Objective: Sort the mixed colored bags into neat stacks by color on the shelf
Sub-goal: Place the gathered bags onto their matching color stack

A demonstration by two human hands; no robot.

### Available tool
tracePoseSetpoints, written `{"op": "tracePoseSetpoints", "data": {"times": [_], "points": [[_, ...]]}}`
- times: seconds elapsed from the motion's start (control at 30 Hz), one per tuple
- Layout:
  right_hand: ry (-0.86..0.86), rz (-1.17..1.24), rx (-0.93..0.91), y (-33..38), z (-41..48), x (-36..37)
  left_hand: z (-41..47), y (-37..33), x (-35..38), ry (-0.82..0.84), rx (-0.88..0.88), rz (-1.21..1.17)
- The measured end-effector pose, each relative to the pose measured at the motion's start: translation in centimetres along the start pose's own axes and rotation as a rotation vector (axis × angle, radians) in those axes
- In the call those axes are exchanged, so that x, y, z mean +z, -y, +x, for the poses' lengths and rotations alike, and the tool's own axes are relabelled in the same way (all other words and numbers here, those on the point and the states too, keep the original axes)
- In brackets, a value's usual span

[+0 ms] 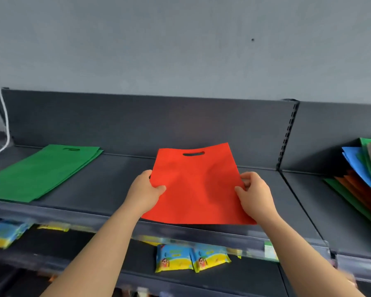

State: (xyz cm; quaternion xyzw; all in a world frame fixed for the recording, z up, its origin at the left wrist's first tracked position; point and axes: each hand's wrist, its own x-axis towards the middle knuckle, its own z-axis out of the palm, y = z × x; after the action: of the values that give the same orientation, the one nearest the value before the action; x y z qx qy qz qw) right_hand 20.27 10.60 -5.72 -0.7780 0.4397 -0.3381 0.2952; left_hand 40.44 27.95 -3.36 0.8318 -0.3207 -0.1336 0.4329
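Pinching a red bag [197,185] by its side edges over the middle of the shelf [116,179]: left hand [147,192] clamped on the left edge, right hand [255,194] on the right. Lying flat at left, a green stack [39,172]; leaning at far right, a mixed pile [364,179].

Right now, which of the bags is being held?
The red bag, pinched at its side edges by the left hand and right hand. The green stack lies flat at left and the mixed pile sits at right, both untouched.
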Motion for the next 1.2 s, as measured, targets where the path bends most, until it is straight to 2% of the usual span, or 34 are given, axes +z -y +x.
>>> {"op": "tracePoseSetpoints", "data": {"times": [0.27, 0.5, 0.63, 0.77, 0.97, 1.07, 1.2], "points": [[0.157, -0.011, -0.007, 3.7, 1.6, 9.0, 4.1, 5.7, -4.6, -0.074, -0.106, 0.065], [0.304, -0.131, 0.015, 6.4, 2.5, 14.9, 7.7, 10.8, -7.7, -0.099, -0.174, 0.150], [0.327, -0.199, 0.033, 8.5, 2.5, 17.5, 9.9, 13.7, -9.9, -0.127, -0.183, 0.151], [0.318, -0.235, 0.063, 10.8, 1.9, 20.1, 11.9, 16.1, -12.4, -0.141, -0.134, 0.278], [0.252, -0.387, 0.059, 13.7, 0.7, 23.4, 13.7, 18.4, -15.0, -0.120, 0.043, 0.791], [0.229, -0.444, 0.046, 14.5, 0.1, 24.4, 14.3, 19.6, -15.9, -0.056, 0.112, 0.853], [0.219, -0.452, 0.035, 15.4, -0.2, 25.4, 14.7, 20.5, -16.7, -0.004, 0.104, 0.868]]}}
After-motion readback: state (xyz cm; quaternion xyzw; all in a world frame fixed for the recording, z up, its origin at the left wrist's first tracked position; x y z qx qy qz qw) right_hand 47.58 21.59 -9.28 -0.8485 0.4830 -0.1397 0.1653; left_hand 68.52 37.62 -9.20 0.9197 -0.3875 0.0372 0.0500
